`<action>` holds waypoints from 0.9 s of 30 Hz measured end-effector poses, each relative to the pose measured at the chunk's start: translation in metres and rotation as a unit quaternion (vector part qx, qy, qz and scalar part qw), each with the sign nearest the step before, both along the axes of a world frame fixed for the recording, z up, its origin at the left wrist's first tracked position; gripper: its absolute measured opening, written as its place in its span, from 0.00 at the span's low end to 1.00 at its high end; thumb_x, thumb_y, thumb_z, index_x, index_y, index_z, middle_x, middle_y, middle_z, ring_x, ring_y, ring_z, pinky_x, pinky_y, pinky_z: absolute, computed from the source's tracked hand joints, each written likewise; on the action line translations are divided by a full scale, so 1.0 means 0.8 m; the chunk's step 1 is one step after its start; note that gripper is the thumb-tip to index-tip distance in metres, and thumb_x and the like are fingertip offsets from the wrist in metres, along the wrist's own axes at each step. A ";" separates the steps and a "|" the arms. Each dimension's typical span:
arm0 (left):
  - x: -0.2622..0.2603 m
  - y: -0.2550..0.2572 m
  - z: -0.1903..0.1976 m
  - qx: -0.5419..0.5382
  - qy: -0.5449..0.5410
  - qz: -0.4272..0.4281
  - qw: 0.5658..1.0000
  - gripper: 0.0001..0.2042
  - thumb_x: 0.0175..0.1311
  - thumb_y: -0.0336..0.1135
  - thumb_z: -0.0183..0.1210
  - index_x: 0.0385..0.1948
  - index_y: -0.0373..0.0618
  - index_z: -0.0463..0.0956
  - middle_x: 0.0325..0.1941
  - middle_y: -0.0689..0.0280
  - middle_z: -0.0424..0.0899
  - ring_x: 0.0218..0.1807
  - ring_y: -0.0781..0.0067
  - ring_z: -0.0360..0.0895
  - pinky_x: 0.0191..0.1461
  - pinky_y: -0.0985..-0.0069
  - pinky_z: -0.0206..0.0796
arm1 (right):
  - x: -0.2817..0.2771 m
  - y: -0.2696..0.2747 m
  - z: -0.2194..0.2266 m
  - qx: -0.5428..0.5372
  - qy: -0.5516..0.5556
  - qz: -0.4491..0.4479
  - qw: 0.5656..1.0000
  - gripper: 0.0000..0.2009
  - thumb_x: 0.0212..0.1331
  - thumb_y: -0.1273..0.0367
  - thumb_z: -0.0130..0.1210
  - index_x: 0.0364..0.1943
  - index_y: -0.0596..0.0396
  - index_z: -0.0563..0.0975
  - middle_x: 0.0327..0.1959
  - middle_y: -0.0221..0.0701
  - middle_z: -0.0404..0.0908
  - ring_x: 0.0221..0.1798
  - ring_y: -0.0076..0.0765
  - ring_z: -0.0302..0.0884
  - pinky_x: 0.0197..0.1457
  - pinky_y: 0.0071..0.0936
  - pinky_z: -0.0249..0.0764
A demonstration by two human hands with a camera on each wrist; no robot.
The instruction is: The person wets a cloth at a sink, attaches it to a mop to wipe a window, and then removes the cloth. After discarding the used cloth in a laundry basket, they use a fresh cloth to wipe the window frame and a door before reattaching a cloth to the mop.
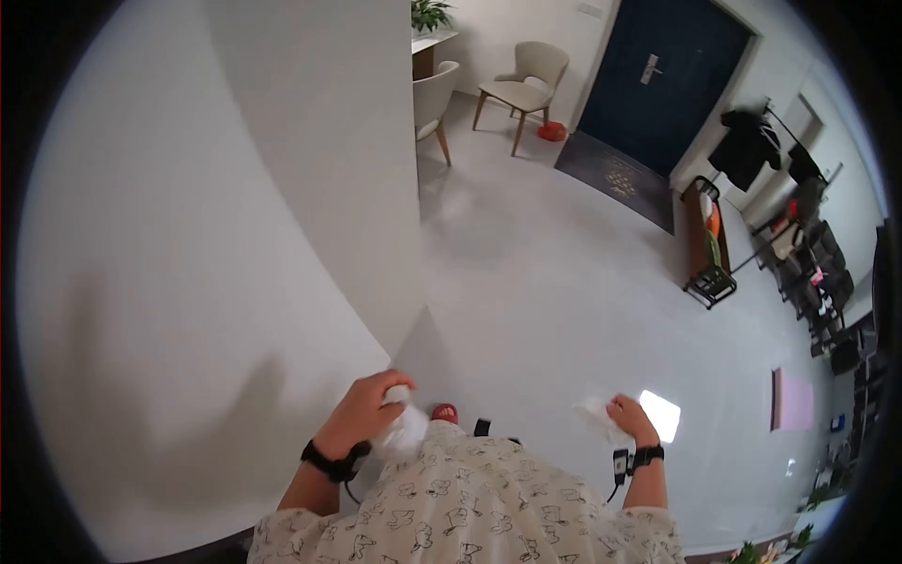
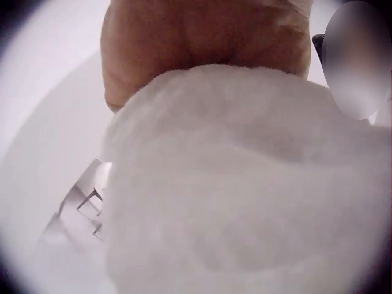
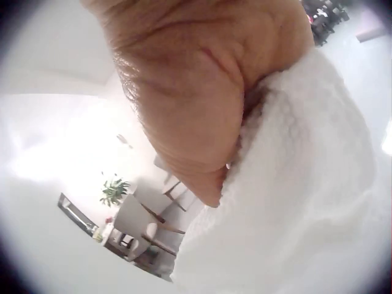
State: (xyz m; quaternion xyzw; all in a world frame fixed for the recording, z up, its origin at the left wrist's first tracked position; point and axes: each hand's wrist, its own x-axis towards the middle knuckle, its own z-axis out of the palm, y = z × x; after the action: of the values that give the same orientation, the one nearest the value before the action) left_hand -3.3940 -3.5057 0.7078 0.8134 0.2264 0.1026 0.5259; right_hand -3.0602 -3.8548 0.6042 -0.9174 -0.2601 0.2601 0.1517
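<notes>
My left hand grips a crumpled white tissue, which hangs down in front of the patterned shirt, close to the white wall corner. In the left wrist view the soft tissue fills most of the picture below the palm, and the fingertips are hidden. Out to the right, my right hand pinches another white tissue between curled fingers and thumb. An embossed texture shows on this tissue in the right wrist view, bunched against the hand.
A white wall rises at the left. Ahead are a beige chair, an orange-red bag, a dark blue door and a doormat. A bench-like rack and several dark chairs stand at the right.
</notes>
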 end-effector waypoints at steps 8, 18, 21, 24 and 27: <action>0.271 0.147 0.047 -0.002 -0.067 -0.050 0.997 0.14 0.45 0.21 0.50 0.37 0.40 0.72 0.34 0.64 0.77 0.35 0.72 0.74 0.41 0.79 0.66 | 0.199 -0.001 -0.083 -0.065 0.067 -0.133 0.987 0.18 0.49 0.59 0.52 0.36 0.61 0.75 0.34 0.46 0.78 0.40 0.50 0.74 0.44 0.37 0.68; 0.502 0.281 0.080 0.020 -0.132 0.190 0.973 0.10 0.48 0.22 0.47 0.33 0.38 0.73 0.27 0.66 0.76 0.31 0.78 0.72 0.38 0.81 0.64 | 0.618 0.456 -0.011 0.115 -0.069 0.166 0.977 0.15 0.52 0.61 0.48 0.33 0.61 0.75 0.31 0.45 0.77 0.35 0.48 0.74 0.40 0.36 0.68; 0.543 0.351 0.085 0.055 -0.131 0.257 0.956 0.09 0.50 0.21 0.50 0.34 0.39 0.73 0.26 0.66 0.77 0.30 0.77 0.74 0.37 0.81 0.65 | 0.638 0.665 0.081 0.169 0.038 0.236 0.956 0.15 0.55 0.60 0.47 0.35 0.61 0.73 0.30 0.40 0.77 0.34 0.41 0.72 0.39 0.32 0.67; 0.573 0.414 0.081 0.029 -0.150 0.335 0.930 0.08 0.51 0.23 0.51 0.33 0.39 0.74 0.25 0.67 0.77 0.29 0.78 0.74 0.37 0.81 0.65 | 0.596 0.824 0.132 0.198 0.109 0.307 0.925 0.14 0.57 0.62 0.46 0.35 0.60 0.73 0.27 0.36 0.75 0.30 0.32 0.70 0.36 0.28 0.67; 0.601 0.503 0.058 0.041 -0.194 0.349 0.916 0.07 0.52 0.24 0.50 0.33 0.39 0.73 0.25 0.67 0.77 0.30 0.79 0.73 0.37 0.82 0.64 | 0.565 0.945 0.116 0.204 0.203 0.406 0.868 0.12 0.59 0.63 0.46 0.35 0.59 0.72 0.24 0.33 0.72 0.29 0.28 0.67 0.35 0.27 0.66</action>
State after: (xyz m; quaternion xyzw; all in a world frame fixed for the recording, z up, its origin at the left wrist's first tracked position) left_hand -2.9130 -3.1030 0.7540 0.6678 0.3852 0.4444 0.4563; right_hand -2.6083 -3.0985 0.6970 -0.6067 -0.6202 0.4200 0.2661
